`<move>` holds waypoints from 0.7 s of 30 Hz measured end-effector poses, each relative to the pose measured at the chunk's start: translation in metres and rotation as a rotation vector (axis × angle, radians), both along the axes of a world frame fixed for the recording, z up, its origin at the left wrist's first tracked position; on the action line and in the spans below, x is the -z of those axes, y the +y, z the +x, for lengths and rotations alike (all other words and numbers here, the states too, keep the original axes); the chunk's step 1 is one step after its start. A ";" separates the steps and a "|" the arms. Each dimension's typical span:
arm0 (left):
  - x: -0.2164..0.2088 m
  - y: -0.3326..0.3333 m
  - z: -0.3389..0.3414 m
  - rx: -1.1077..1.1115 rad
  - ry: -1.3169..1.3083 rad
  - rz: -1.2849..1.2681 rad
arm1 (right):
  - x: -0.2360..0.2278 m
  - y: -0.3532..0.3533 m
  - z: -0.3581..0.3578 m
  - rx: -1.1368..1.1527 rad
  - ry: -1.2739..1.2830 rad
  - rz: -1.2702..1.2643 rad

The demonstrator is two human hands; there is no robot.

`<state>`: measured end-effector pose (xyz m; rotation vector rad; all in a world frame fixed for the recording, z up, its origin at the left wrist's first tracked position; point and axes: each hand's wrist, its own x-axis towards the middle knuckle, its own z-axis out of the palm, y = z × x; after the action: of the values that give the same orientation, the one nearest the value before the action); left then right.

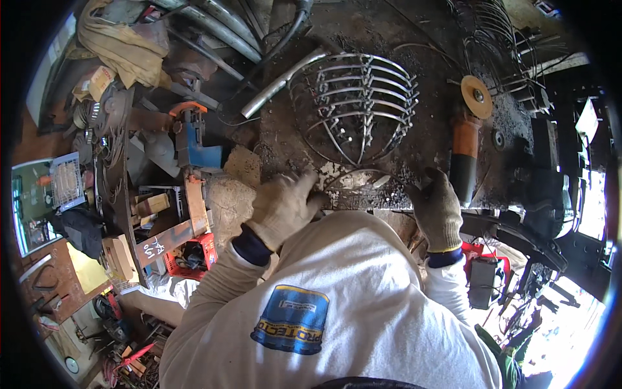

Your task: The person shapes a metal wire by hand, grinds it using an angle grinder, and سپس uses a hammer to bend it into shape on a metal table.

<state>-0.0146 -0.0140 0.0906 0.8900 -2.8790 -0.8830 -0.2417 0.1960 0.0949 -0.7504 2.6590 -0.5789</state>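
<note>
A thin, dark bent metal rod arches over the near edge of the dirty workbench. My left hand, in a knitted work glove, is closed at the rod's left end. At the other end, my right hand, gloved alike, pinches the rod. Just beyond lies a basket-like frame of curved metal rods, joined by crosswise and lengthwise bars. A pale short stick rests under the arc, beside a whitish patch on the bench. Right of the frame, near my right hand, lies an orange and black angle grinder with a tan disc.
A metal pipe lies left of the frame. Further left stand a blue tool with an orange top and a cluttered shelf. A red crate sits below. Coiled rods fill the far right; a small round washer lies by the grinder.
</note>
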 end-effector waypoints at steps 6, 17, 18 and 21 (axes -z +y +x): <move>0.025 -0.088 -0.006 -0.234 0.339 -0.596 | 0.000 0.006 0.001 -0.054 -0.012 -0.138; 0.036 -0.175 -0.039 -0.096 -0.083 -0.466 | -0.009 0.001 0.002 -0.118 -0.028 -0.342; 0.037 -0.179 -0.037 -0.058 0.014 -0.475 | -0.011 0.001 0.004 -0.124 -0.075 -0.359; 0.037 -0.176 -0.029 -0.067 0.153 -0.365 | -0.005 0.003 0.004 -0.133 -0.144 -0.443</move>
<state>-0.0438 -0.1903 0.0541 0.8327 -2.7290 -0.3804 -0.2374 0.1993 0.0994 -0.9521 2.3500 -1.1582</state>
